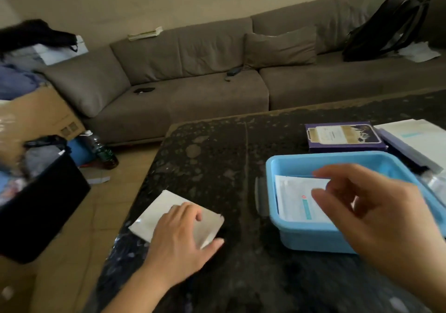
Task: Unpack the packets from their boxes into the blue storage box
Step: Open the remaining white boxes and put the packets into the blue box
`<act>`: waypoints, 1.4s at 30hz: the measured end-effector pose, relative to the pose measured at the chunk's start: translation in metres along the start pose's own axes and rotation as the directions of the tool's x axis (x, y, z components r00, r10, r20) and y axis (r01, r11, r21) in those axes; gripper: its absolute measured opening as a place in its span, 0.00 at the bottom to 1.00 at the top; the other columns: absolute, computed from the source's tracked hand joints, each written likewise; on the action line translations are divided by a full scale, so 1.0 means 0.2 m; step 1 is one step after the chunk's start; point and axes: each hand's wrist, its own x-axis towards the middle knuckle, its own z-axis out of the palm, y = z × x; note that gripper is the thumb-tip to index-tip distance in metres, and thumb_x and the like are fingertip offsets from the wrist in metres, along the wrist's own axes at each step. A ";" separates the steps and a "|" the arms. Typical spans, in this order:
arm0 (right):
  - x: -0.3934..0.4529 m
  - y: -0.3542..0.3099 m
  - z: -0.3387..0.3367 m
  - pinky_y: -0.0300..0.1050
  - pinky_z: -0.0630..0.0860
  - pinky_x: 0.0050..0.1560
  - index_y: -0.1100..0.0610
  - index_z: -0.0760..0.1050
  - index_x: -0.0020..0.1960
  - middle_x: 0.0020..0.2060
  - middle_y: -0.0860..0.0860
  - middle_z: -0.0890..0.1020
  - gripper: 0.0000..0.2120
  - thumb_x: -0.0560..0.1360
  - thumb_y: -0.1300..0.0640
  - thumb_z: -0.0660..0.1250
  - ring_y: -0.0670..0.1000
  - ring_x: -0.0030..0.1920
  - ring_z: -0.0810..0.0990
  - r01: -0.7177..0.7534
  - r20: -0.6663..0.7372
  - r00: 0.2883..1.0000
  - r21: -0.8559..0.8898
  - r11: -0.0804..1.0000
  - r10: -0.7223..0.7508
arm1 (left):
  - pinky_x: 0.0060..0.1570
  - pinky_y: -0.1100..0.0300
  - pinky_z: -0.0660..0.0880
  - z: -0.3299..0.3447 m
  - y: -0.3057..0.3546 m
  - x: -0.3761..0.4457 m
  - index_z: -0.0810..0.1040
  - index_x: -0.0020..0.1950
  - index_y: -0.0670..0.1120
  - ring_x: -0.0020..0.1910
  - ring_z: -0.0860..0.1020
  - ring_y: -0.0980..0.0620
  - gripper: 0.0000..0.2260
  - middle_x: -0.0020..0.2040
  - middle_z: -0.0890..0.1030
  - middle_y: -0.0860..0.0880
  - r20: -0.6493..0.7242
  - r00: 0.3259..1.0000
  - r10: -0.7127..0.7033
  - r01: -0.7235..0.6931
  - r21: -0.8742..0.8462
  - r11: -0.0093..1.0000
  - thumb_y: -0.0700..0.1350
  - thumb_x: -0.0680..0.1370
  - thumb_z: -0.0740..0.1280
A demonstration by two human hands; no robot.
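the left hand [179, 230] lies palm down and low, fingers spread flat and thumb stretched out to the right, its forearm running back toward the lower left. the right hand [376, 206] hovers higher, fingers loosely curled and apart, empty, thumb pointing left

Pkt [299, 201] part-hidden by blurred R hand [376, 206]

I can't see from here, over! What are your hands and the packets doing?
Left hand flat on a white packet on the table. Right hand open over the blue storage box; one packet inside. Nothing in the way.
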 end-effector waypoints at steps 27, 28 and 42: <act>-0.13 -0.26 1.23 0.36 0.70 0.24 0.56 0.84 0.40 0.28 0.52 0.81 0.08 0.75 0.55 0.71 0.48 0.22 0.71 -0.853 0.526 0.521 0.291 0.433 0.672 | 0.34 0.71 0.79 0.05 -0.22 -0.31 0.81 0.44 0.50 0.51 0.82 0.58 0.16 0.50 0.85 0.55 -0.302 0.927 -0.223 0.139 -0.278 0.951 0.61 0.78 0.63; -0.12 -0.26 1.23 0.36 0.69 0.23 0.57 0.84 0.39 0.27 0.52 0.81 0.09 0.75 0.54 0.71 0.48 0.21 0.71 -0.859 0.524 0.510 0.274 0.432 0.682 | 0.34 0.70 0.79 0.05 -0.23 -0.31 0.81 0.44 0.50 0.51 0.82 0.59 0.17 0.50 0.85 0.54 -0.306 0.925 -0.223 0.136 -0.282 0.950 0.61 0.78 0.63; -0.11 -0.25 1.27 0.36 0.72 0.27 0.57 0.84 0.44 0.35 0.50 0.84 0.06 0.75 0.55 0.71 0.45 0.27 0.77 -0.847 0.530 0.515 0.195 0.495 0.673 | 0.30 0.72 0.77 0.02 -0.24 -0.30 0.81 0.42 0.48 0.48 0.84 0.55 0.18 0.49 0.86 0.52 -0.299 0.936 -0.187 0.105 -0.271 0.957 0.61 0.79 0.62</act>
